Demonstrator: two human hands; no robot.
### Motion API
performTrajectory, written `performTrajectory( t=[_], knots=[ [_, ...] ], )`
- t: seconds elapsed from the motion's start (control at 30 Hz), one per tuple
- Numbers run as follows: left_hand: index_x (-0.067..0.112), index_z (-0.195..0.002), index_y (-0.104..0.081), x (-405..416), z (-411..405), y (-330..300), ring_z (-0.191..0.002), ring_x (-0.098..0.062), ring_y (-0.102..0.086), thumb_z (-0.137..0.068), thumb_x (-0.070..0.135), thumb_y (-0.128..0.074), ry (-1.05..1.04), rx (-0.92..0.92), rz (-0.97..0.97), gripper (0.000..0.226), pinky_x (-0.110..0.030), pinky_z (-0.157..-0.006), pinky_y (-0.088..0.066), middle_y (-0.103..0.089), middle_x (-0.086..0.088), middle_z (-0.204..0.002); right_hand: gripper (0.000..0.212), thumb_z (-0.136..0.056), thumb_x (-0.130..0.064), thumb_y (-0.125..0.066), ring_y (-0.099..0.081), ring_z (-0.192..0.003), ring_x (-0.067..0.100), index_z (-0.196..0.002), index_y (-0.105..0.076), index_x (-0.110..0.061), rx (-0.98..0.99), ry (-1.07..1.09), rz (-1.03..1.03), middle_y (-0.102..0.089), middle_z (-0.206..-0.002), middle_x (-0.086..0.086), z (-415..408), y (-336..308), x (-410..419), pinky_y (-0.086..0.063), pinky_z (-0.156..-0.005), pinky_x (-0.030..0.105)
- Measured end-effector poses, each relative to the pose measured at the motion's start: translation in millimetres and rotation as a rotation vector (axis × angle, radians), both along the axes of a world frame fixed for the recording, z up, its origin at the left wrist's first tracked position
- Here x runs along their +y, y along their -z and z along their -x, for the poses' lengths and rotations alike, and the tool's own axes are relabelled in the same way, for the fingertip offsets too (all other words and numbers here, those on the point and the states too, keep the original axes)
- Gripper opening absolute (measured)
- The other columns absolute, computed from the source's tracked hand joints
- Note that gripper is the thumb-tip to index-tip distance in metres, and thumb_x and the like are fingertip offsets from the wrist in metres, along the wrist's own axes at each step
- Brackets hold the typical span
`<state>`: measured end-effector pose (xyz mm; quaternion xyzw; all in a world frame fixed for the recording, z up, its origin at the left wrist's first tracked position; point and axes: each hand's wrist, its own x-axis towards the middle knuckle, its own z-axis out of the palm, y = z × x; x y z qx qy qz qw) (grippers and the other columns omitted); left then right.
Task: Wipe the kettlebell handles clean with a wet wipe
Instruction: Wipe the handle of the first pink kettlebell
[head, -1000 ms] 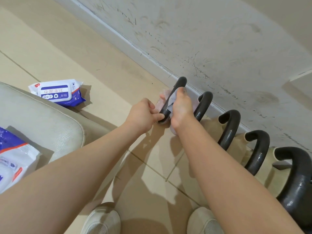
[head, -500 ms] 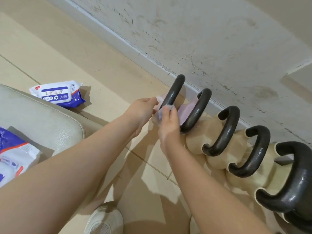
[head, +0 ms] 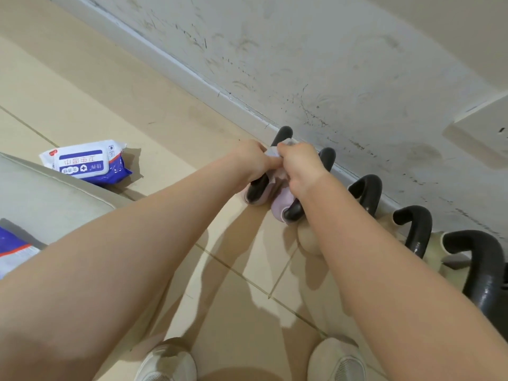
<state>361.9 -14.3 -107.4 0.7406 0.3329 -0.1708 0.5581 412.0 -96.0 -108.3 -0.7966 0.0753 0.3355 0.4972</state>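
Both hands work a wet wipe on the first kettlebell handle at the far end of the row.

The row of kettlebells stands along the wall point(head: 343, 64), and the farthest handle point(head: 283, 132) is the one in hand. The right hand point(head: 299, 166) is closed around the white wet wipe point(head: 277, 174) and presses it on this black handle; the left hand point(head: 251, 160) is closed on the same handle just beside it, probably to steady it. I judge the task is at its beginning: four more handles nearer the person, starting with the second handle point(head: 327, 158), show no wipe on them, and whether they are clean I cannot tell. The handles are black, thick and curved, a little shiny; the bodies under them are pale lilac and beige. A wipe pack point(head: 85, 163) lies on the floor, well apart from the wall.
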Motion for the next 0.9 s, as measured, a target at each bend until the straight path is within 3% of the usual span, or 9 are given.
performTrajectory(
  t=[0.1,0.23,0.3,0.37,0.43,0.53,0.63,0.77,0.9],
  knots=[
    [0.006,-0.096,-0.057,2.5,3.2,1.1,-0.087,-0.031,-0.064,-0.061,0.041,-0.069,-0.014,0.029,0.025,0.051,-0.042,-0.095,-0.048,-0.067,-0.015,-0.098,0.016,-0.097,-0.010,-0.036,-0.046,-0.069,0.016,-0.083,-0.043,-0.012,-0.025,0.057,0.022,-0.042,-0.071,-0.002,-2.4,4.7,2.2,-0.036,-0.050,0.019],
    [0.010,-0.093,-0.059,6.0,15.9,5.5,-0.079,-0.021,-0.054,-0.080,0.020,-0.063,-0.001,-0.041,0.176,0.017,-0.036,-0.085,-0.048,-0.060,-0.009,-0.084,0.005,-0.099,-0.014,-0.030,-0.042,-0.080,0.016,-0.095,-0.033,-0.011,-0.317,-0.100,0.032,-0.039,-0.098,0.004,21.1,13.6,6.3,-0.029,-0.064,0.024],
    [0.009,-0.092,-0.061,6.0,20.0,2.9,-0.078,-0.021,-0.054,-0.077,0.018,-0.062,0.008,-0.049,0.213,0.017,-0.033,-0.083,-0.047,-0.061,-0.008,-0.080,0.006,-0.099,-0.016,-0.031,-0.040,-0.082,0.016,-0.097,-0.034,-0.011,-0.343,-0.131,0.016,-0.035,-0.102,0.003,17.5,15.9,7.4,-0.028,-0.072,0.024],
    [0.011,-0.087,-0.062,2.4,23.4,-1.4,-0.075,-0.021,-0.052,-0.064,0.024,-0.061,-0.036,-0.045,0.217,0.026,-0.033,-0.078,-0.044,-0.059,-0.008,-0.080,0.013,-0.097,-0.024,-0.031,-0.045,-0.084,0.022,-0.100,-0.040,-0.015,-0.258,-0.087,0.018,-0.043,-0.094,0.004,5.9,18.8,8.9,-0.039,-0.075,0.032],
    [0.012,-0.078,-0.060,-3.6,30.6,-2.1,-0.073,-0.020,-0.049,-0.058,0.024,-0.056,-0.128,-0.051,0.258,0.024,-0.033,-0.074,-0.040,-0.054,-0.009,-0.077,0.016,-0.090,-0.028,-0.031,-0.052,-0.075,0.028,-0.088,-0.045,-0.021,-0.235,-0.045,0.024,-0.049,-0.073,0.008,-0.5,20.0,7.2,-0.049,-0.075,0.042],
    [0.002,-0.075,-0.061,-9.2,51.6,6.9,-0.072,-0.019,-0.050,-0.061,0.021,-0.056,-0.189,-0.079,0.288,0.024,-0.031,-0.074,-0.041,-0.055,-0.011,-0.075,0.024,-0.088,-0.029,-0.030,-0.051,-0.059,0.029,-0.090,-0.050,-0.018,-0.284,-0.006,-0.018,-0.047,-0.054,0.007,11.4,25.5,9.4,-0.050,-0.070,0.042],
    [-0.001,-0.088,-0.067,-6.6,71.1,14.1,-0.070,-0.018,-0.054,-0.078,0.014,-0.064,-0.099,-0.113,0.194,0.018,-0.024,-0.068,-0.043,-0.062,-0.021,-0.077,0.031,-0.085,-0.042,-0.027,-0.056,-0.082,0.033,-0.091,-0.048,-0.019,-0.392,-0.091,0.043,-0.055,-0.079,0.007,29.0,33.0,11.7,-0.049,-0.082,0.051],
    [0.003,-0.097,-0.067,3.9,78.6,19.5,-0.080,-0.027,-0.059,-0.078,0.017,-0.063,-0.056,-0.149,0.160,0.023,-0.043,-0.091,-0.048,-0.065,-0.030,-0.103,0.033,-0.093,-0.033,-0.033,-0.055,-0.105,0.037,-0.105,-0.053,-0.010,-0.294,-0.086,-0.001,-0.058,-0.112,0.018,24.5,37.0,13.0,-0.046,-0.093,0.051],
    [0.001,-0.092,-0.066,5.7,78.2,20.3,-0.079,-0.026,-0.058,-0.066,0.027,-0.060,-0.028,-0.144,0.156,0.037,-0.047,-0.090,-0.048,-0.064,-0.032,-0.095,0.036,-0.096,-0.037,-0.027,-0.054,-0.109,0.017,-0.121,-0.051,-0.028,-0.589,-0.291,0.007,-0.055,-0.126,-0.006,35.8,37.6,11.9,-0.043,-0.092,0.035]
  ],
)
